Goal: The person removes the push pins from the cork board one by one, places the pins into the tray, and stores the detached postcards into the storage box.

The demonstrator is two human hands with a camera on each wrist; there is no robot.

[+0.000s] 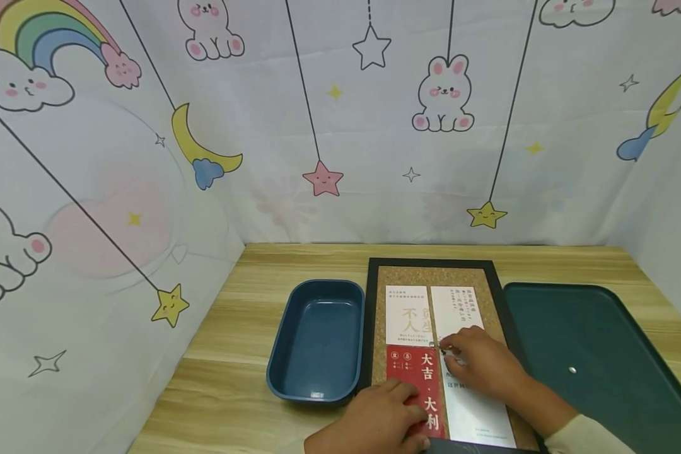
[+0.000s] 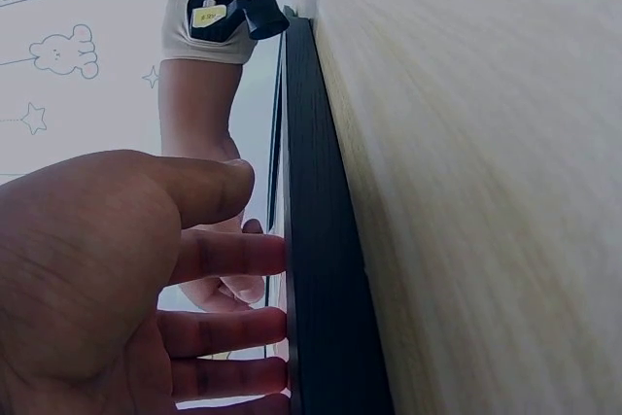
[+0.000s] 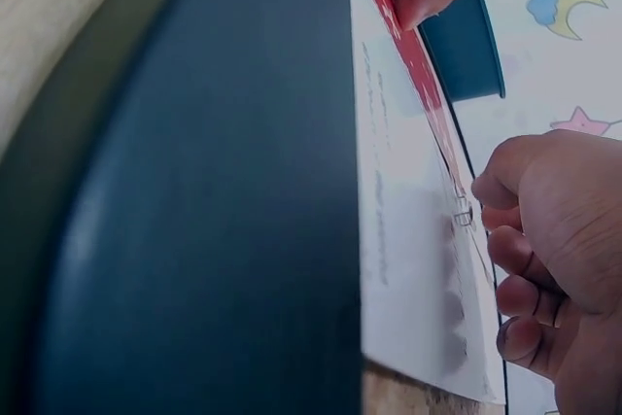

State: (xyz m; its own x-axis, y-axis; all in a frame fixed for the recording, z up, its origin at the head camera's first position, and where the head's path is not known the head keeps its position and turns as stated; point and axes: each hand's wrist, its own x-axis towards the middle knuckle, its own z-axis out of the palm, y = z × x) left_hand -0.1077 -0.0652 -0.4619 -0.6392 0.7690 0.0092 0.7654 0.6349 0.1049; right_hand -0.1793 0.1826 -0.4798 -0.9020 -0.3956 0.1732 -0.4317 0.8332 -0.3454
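Note:
A cork board [image 1: 414, 275] in a black frame lies on the table with paper cards on it. My left hand [image 1: 383, 416] rests over the lower part of a red card [image 1: 400, 372], its fingers nearly straight in the left wrist view [image 2: 107, 279]. Above that card is a white card with gold characters [image 1: 405, 306]. To the right, a long white card [image 1: 477, 416] runs down the board. My right hand [image 1: 482, 362] pinches at a small clear pushpin [image 3: 464, 211] by the cards' meeting edges, its fingers curled. The fingertips partly hide the pinch.
A deep blue tray [image 1: 277, 350] stands left of the board. On the right, a dark green tray [image 1: 590, 328] sits against the frame, with a small white piece [image 1: 572, 370] in it. A printed cloth [image 1: 374, 221] hangs behind the table and along its sides.

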